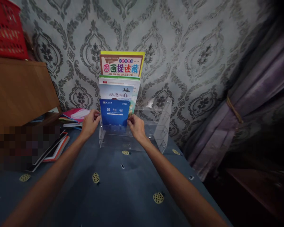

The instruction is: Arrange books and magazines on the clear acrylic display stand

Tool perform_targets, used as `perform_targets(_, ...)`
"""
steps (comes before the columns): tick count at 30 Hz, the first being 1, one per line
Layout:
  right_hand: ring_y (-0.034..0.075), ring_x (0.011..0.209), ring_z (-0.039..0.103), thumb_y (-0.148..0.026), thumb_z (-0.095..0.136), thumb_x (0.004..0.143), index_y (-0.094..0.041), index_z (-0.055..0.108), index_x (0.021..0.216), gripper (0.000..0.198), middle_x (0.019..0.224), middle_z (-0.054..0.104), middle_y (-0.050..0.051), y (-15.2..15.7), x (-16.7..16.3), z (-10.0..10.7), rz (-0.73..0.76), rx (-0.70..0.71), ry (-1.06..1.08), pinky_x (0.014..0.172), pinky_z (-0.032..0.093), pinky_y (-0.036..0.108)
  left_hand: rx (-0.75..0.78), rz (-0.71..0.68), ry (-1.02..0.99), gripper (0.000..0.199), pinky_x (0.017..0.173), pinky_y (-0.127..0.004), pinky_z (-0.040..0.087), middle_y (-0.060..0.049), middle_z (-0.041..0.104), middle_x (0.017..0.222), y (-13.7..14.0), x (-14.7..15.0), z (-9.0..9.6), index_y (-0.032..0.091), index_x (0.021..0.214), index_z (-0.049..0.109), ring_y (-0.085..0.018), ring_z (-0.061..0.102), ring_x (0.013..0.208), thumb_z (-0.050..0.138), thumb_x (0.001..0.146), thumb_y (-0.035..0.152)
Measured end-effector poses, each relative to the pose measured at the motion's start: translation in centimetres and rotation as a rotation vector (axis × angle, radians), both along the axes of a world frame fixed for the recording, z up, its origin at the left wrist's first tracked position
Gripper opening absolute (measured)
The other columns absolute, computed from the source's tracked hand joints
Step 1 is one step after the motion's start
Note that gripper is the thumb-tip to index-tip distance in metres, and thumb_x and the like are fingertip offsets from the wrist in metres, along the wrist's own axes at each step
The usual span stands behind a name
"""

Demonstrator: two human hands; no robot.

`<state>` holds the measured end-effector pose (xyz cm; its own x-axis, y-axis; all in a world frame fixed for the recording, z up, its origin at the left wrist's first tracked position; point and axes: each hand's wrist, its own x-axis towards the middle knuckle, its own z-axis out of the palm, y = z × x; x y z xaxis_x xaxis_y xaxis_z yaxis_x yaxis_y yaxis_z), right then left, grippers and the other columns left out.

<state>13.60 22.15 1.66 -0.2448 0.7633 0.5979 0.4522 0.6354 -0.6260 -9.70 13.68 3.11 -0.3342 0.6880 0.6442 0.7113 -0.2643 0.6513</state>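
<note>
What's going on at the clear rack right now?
A person's left hand and right hand are at opposite edges of a blue booklet, upright at the front of the clear rack. The right hand touches it; the left hand's contact is hard to tell. Taller books stand behind it.

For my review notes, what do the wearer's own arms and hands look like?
The left hand and right hand are bare and ungloved, with slim left and right forearms. No sleeves, watch or bracelet show on either arm; rings are too small to judge.
</note>
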Motion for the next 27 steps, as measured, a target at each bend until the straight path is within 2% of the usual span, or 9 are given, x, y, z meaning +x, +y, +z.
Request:
perform_targets(6, 0.020, 0.063, 0.057, -0.027, 0.057, 0.079, -0.025, 0.054, 0.074, 0.006, 0.065, 0.062, 0.000, 0.0, 0.1, -0.4, -0.025, -0.013, 0.008, 0.061, 0.038, 0.030, -0.005, -0.001, 0.013, 0.017, 0.070, -0.030, 0.042, -0.001, 0.062, 0.080, -0.2, -0.1, -0.2, 0.021, 0.094, 0.060, -0.019, 0.058, 0.075, 0.057, 0.080, 0.030)
perform_targets(19, 0.020, 0.064, 0.057, -0.031, 0.055, 0.078, -0.025, 0.050, 0.072, 0.010, 0.065, 0.062, 0.001, -0.7, 0.3, -0.2, 0.023, -0.026, 0.087, 0.064, 0.039, 0.031, -0.002, -0.055, -0.076, 0.019, 0.068, -0.029, 0.041, 0.001, 0.060, 0.079, -1.5, 0.7, -0.8, 0.022, 0.093, 0.057, -0.018, 0.058, 0.073, 0.056, 0.079, 0.035)
perform_targets(27, 0.018, 0.063, 0.056, -0.032, 0.056, 0.080, -0.024, 0.052, 0.071, 0.012, 0.064, 0.061, -0.001, -1.6, 0.3, -0.2, 0.001, -0.016, 0.066, 0.062, 0.038, 0.029, -0.028, -0.038, -0.044, 0.021, 0.070, -0.030, 0.043, 0.000, 0.062, 0.078, -2.2, 0.9, -1.3, 0.021, 0.096, 0.058, -0.019, 0.060, 0.075, 0.055, 0.081, 0.035)
